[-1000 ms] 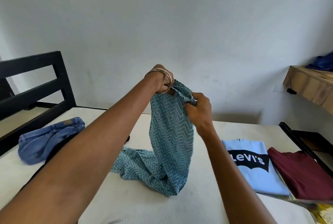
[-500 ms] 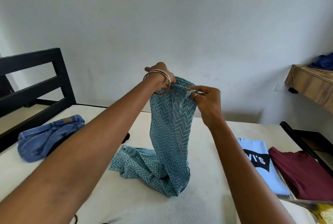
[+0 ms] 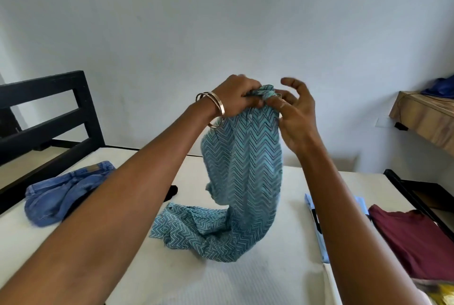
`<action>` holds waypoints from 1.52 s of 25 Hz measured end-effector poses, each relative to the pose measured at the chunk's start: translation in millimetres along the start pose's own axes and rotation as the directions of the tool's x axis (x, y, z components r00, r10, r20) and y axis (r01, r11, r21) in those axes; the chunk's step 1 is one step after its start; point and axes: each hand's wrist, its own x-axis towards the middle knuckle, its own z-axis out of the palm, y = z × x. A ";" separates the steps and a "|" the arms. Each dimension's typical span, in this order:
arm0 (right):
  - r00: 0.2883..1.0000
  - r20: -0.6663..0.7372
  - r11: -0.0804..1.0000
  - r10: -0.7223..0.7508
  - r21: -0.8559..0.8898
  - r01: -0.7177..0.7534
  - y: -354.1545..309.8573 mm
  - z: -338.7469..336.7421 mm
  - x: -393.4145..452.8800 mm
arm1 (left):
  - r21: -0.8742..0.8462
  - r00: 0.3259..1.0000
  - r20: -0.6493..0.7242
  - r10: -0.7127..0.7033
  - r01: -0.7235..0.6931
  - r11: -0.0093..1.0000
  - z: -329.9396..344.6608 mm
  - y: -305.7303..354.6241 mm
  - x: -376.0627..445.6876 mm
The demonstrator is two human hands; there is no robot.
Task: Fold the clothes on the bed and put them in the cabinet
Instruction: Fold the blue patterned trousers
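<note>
Our left hand (image 3: 233, 96) grips and right hand (image 3: 293, 110) pinches the chevron garment (image 3: 245, 169), upper fingers spread; jeans (image 3: 61, 191) left of it, maroon shirt (image 3: 412, 238) right, our right forearm (image 3: 344, 206) covering the blue tee (image 3: 313, 209).

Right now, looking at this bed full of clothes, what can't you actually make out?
Head view only:
- Light blue T-shirt: mostly hidden behind the right forearm; no print readable.
- Black item on the bed: mostly covered by the left forearm.
- Yellow thing: cut off by the bottom right corner.
- Right hand grip: blurred; thumb on the zigzag cloth, other fingers spread.
- Cabinet: not in the picture.
- Blue bundle on the wooden shelf: cut off by the right edge.
</note>
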 end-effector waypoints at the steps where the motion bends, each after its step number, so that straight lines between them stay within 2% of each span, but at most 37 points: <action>1: 0.996 0.045 0.989 0.072 0.129 -0.077 11.4 -4.6 -5.7 | 0.102 0.992 -0.129 -0.007 0.020 0.995 -1.5 2.2 1.9; 2: 0.981 0.123 0.966 0.151 0.192 -0.173 25.7 -10.3 -13.1 | 0.158 0.959 -0.279 -0.040 0.087 0.984 -4.6 4.6 2.0; 4: 0.912 0.274 0.930 0.307 0.117 -0.348 57.1 -18.8 -30.1 | 0.102 0.840 -0.521 -0.152 0.238 0.966 -18.6 5.5 0.8; 6: 0.895 0.308 0.946 0.322 -0.075 -0.314 83.0 -16.2 -44.3 | -0.003 0.760 -0.598 -0.253 0.314 0.950 -34.4 1.1 4.9; 7: 0.921 0.276 0.959 0.275 -0.141 -0.244 90.7 -8.9 -47.2 | -0.026 0.750 -0.599 -0.281 0.332 0.943 -40.2 -0.1 6.8; 9: 0.972 0.163 0.967 0.172 -0.217 -0.135 97.5 14.9 -42.9 | -0.087 0.745 -0.610 -0.271 0.277 0.957 -47.0 -1.2 8.6; 11: 0.993 0.061 0.925 0.102 -0.374 -0.072 97.0 37.4 -32.7 | -0.199 0.690 -0.654 -0.310 0.239 0.950 -49.8 -2.1 6.9; 13: 0.994 -0.016 0.839 0.104 -0.536 -0.096 108.4 47.4 -21.9 | -0.259 0.597 -0.710 -0.374 0.272 0.927 -54.3 -6.1 4.3; 15: 0.986 -0.101 0.803 0.132 -0.573 -0.166 109.6 47.4 -21.6 | -0.279 0.528 -0.756 -0.387 0.275 0.920 -61.4 -12.0 1.1; 16: 0.974 -0.195 0.811 0.112 -0.548 -0.203 103.4 42.4 -21.3 | -0.286 0.501 -0.774 -0.388 0.271 0.919 -65.5 -14.7 0.0; 17: 0.945 -0.322 0.825 0.062 -0.517 -0.230 89.4 35.4 -20.6 | -0.302 0.471 -0.789 -0.394 0.261 0.917 -68.6 -16.9 -0.1; 19: 0.804 -0.553 0.809 -0.217 -0.563 -0.169 53.4 19.2 -14.0 | -0.346 0.369 -0.839 -0.399 0.204 0.916 -73.3 -17.6 3.5; 20: 0.747 -0.551 0.776 -0.373 -0.626 -0.075 33.8 11.8 -12.4 | -0.366 0.304 -0.863 -0.403 0.173 0.914 -74.4 -16.1 7.6; 21: 0.733 -0.469 0.726 -0.493 -0.686 0.049 21.5 4.7 -11.9 | -0.390 0.248 -0.876 -0.413 0.138 0.910 -74.3 -14.1 13.2; 22: 0.761 -0.342 0.663 -0.551 -0.733 0.150 16.1 0.7 -15.3 | -0.416 0.216 -0.878 -0.428 0.099 0.904 -74.1 -11.5 19.0; 23: 0.801 -0.202 0.601 -0.563 -0.766 0.229 18.9 -1.6 -23.4 | -0.440 0.205 -0.873 -0.444 0.064 0.896 -72.8 -9.2 24.3; 25: 0.877 0.017 0.519 -0.480 -0.800 0.300 41.8 -7.6 -43.8 | -0.449 0.200 -0.872 -0.446 0.032 0.893 -66.7 -5.9 31.4; 26: 0.899 0.095 0.491 -0.429 -0.810 0.320 55.9 -10.8 -51.5 | -0.439 0.218 -0.874 -0.435 0.031 0.898 -61.7 -4.6 32.8; 27: 0.900 0.181 0.448 -0.397 -0.818 0.362 69.3 -13.7 -57.5 | -0.429 0.252 -0.871 -0.421 0.027 0.903 -56.0 -3.5 32.9; 29: 0.853 0.426 0.340 -0.300 -0.788 0.513 89.1 -14.9 -62.5 | -0.403 0.327 -0.862 -0.386 0.018 0.915 -46.5 -2.5 30.0; 30: 0.856 0.465 0.326 -0.226 -0.792 0.516 93.3 -15.1 -58.7 | -0.378 0.340 -0.867 -0.365 0.028 0.925 -44.2 -3.3 27.9; 31: 0.913 0.372 0.351 -0.169 -0.842 0.408 92.7 -13.3 -54.3 | -0.355 0.342 -0.873 -0.347 0.042 0.934 -43.7 -5.3 26.1; 32: 0.974 0.180 0.376 -0.140 -0.900 0.221 91.9 -12.5 -50.4 | -0.337 0.339 -0.880 -0.334 0.052 0.940 -44.8 -7.9 24.9; 33: 0.987 -0.036 0.383 -0.156 -0.923 0.027 90.5 -13.4 -47.6 | -0.329 0.329 -0.886 -0.328 0.052 0.943 -46.2 -9.8 24.6; 34: 0.972 -0.130 0.357 -0.196 -0.933 -0.053 89.0 -13.7 -45.5 | -0.325 0.320 -0.891 -0.323 0.049 0.945 -47.3 -10.2 25.1; 35: 0.976 -0.106 0.335 -0.190 -0.941 -0.037 89.3 -11.5 -46.6 | -0.322 0.321 -0.892 -0.320 0.046 0.945 -47.3 -9.1 26.0; 36: 0.992 -0.025 0.320 -0.127 -0.947 0.018 90.9 -6.9 -50.4 | -0.322 0.327 -0.890 -0.317 0.043 0.946 -46.0 -6.3 27.5; 37: 0.997 0.050 0.388 -0.055 -0.919 0.068 95.6 0.2 -57.8 | -0.320 0.331 -0.890 -0.314 0.037 0.947 -44.2 -3.7 29.3; 38: 0.997 0.072 0.482 0.019 -0.874 0.054 101.1 8.2 -67.4 | -0.317 0.332 -0.891 -0.310 0.034 0.948 -41.5 -1.2 30.6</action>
